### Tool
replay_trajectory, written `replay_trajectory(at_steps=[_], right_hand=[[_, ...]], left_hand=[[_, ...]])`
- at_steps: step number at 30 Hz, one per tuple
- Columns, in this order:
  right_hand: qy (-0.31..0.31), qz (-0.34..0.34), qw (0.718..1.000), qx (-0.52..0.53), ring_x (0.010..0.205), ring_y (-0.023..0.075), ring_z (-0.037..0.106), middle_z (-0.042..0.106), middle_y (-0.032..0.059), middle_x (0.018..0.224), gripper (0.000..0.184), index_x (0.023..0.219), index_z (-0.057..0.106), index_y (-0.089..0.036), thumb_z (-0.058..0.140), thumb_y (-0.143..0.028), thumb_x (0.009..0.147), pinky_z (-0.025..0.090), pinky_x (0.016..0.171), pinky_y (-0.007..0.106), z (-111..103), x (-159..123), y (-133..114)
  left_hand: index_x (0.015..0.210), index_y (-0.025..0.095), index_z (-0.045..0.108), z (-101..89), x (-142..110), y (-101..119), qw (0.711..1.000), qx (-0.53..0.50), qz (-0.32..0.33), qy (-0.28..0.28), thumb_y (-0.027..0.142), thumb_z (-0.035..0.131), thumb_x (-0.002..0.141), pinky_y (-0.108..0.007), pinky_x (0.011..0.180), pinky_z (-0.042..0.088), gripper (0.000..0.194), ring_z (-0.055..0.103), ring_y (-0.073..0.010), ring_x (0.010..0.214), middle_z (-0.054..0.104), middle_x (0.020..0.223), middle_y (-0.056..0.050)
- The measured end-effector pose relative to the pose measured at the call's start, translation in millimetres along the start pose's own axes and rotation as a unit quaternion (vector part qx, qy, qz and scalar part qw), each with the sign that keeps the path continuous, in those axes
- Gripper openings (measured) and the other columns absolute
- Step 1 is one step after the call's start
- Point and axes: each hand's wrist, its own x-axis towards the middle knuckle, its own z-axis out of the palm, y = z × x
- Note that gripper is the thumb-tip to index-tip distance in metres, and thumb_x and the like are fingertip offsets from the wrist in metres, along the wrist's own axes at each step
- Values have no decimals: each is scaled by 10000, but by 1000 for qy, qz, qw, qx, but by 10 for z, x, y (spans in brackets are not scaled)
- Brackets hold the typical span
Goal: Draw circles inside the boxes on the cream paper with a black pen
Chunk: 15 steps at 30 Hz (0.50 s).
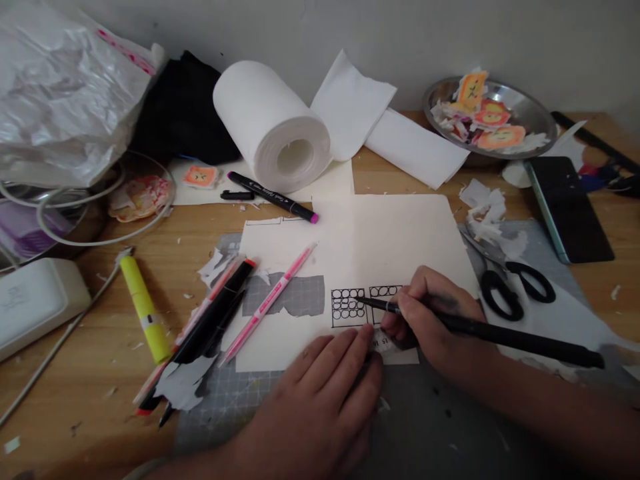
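Observation:
My right hand [430, 317] grips a long black pen [505, 335], its tip on a small grid of drawn circles [350, 307] on a cream sheet of paper [385, 240]. My left hand [325, 393] lies flat with fingers stretched out, pressing the sheet's lower edge just left of the right hand. The sheet rests on a grey cutting mat [250, 400], and a ragged hole in the paper shows the mat through it.
Pink pen [267, 303], black and orange markers [210, 327], yellow highlighter [145, 310] and black marker [273, 197] lie left. Paper roll [273, 127], scissors [515, 280], phone [567, 207], metal bowl [530, 110] of cut stickers and a plastic bag [60, 87] ring the wooden table.

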Motion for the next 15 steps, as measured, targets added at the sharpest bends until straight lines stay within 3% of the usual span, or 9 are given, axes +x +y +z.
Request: replay_trajectory(at_steps=[7,15], right_hand=[[-15,1,999,-40,485,96,542,530,-54,544,233,642,387,-216,477,-204,857,430,444,202,15,24,1],[-27,-3,998,-50,469,95,525,589,-41,558,233,631,386,-219,474,-200,846,421,443,209,12,36,6]], left_hand=[[1184,136,551,1,13,2,1000,1,-1,2,323,436,889,-333,990,367,368,437,-219,1215,550,1281,-95],[1184,138,546,-3,11,9,1000,1,-2,-7,324,433,889,-331,992,373,367,434,-217,1222,548,1284,-95]])
